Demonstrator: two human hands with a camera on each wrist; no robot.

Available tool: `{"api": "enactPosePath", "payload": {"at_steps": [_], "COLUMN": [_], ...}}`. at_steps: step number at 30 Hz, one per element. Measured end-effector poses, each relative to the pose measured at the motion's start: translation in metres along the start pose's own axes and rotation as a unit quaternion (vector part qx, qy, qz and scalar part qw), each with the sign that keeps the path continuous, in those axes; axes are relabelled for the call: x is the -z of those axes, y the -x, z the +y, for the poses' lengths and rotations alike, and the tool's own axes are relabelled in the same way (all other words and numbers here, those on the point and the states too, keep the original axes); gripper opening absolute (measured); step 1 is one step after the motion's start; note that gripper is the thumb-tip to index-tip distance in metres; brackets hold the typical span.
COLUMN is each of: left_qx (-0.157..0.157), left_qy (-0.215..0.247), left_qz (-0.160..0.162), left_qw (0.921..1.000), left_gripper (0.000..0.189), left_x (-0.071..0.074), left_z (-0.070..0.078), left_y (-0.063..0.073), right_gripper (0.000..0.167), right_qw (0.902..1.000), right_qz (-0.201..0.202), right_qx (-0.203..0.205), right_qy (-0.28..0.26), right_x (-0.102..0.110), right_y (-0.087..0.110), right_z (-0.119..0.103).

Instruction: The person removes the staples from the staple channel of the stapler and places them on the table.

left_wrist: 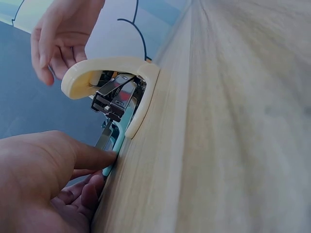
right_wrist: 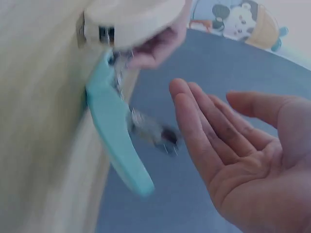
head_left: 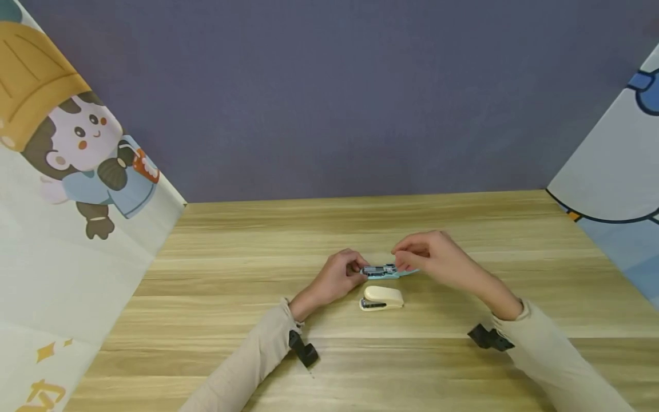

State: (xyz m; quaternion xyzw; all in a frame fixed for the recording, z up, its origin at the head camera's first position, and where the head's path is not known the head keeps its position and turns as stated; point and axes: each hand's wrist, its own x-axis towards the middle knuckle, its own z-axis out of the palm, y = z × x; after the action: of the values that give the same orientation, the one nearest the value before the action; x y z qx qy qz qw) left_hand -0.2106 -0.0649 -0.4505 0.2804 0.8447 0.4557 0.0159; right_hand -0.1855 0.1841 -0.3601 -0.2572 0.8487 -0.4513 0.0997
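A teal stapler (head_left: pixel 381 274) lies unfolded on the table, its metal inner parts facing up. My left hand (head_left: pixel 337 276) pinches its left end between thumb and fingers. In the right wrist view the teal cover (right_wrist: pixel 116 128) is swung far back, and a blurred metal piece (right_wrist: pixel 150 132) sticks out from it. Close beside that piece is my right hand (right_wrist: pixel 252 155), fingers extended and thumb apart, with nothing between them. A cream stapler (head_left: pixel 383 297) rests on the table just in front of the teal one, partly hiding it in both wrist views.
The wood-grained table (head_left: pixel 247 229) meets a dark blue-grey panel (head_left: pixel 329 103) at the back. Printed panels with cartoon figures stand at the left (head_left: pixel 31 274) and the right. Each sleeve carries a black wrist camera (head_left: pixel 304 348).
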Motion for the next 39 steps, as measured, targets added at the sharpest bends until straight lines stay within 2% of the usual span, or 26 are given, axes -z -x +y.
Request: {"api": "enactPosePath", "payload": {"at_steps": [4,7,14,19,26,29,34,36,39], "left_qx": [0.004,0.006,0.005,0.005,0.008,0.010,0.009,0.006,0.001], "left_qy": [-0.003,-0.008,-0.019,-0.016,-0.009,-0.012,-0.015,-0.013,-0.010], "left_qz": [0.000,-0.003,-0.012,-0.012,-0.010,-0.014,-0.024,-0.025,-0.025], "left_qw": [1.0000,0.9999,0.9997,0.9998,0.9999,0.9998,0.9996,0.9996,0.9996], "left_gripper": [0.014,0.014,0.011,0.011,0.012,0.011,0.011,0.011,0.010], "left_x": [0.000,0.001,0.002,0.003,0.003,0.003,0.004,0.004,0.004], "left_z": [0.000,0.000,-0.001,-0.001,0.000,0.000,0.001,0.002,0.002], "left_y": [0.000,0.000,0.000,0.001,0.001,0.001,0.000,0.000,0.000], "right_gripper": [0.029,0.035,0.050,0.052,0.047,0.047,0.045,0.043,0.043], "right_qw": [0.9990,0.9954,0.9718,0.9598,0.9543,0.9394,0.8982,0.8901,0.8840], "right_qz": [-0.031,-0.054,-0.103,-0.102,-0.099,-0.104,-0.109,-0.108,-0.100], "right_qx": [-0.002,-0.012,-0.039,-0.067,-0.096,-0.115,-0.130,-0.121,-0.113], "right_qy": [-0.031,-0.078,-0.209,-0.252,-0.265,-0.306,-0.406,-0.426,-0.442], "right_x": [-0.019,-0.030,-0.043,-0.046,-0.045,-0.044,-0.043,-0.042,-0.043], "right_y": [-0.006,-0.009,-0.011,-0.013,-0.012,-0.011,-0.012,-0.012,-0.011], "right_z": [0.008,0.019,0.039,0.042,0.039,0.039,0.039,0.040,0.041]}}
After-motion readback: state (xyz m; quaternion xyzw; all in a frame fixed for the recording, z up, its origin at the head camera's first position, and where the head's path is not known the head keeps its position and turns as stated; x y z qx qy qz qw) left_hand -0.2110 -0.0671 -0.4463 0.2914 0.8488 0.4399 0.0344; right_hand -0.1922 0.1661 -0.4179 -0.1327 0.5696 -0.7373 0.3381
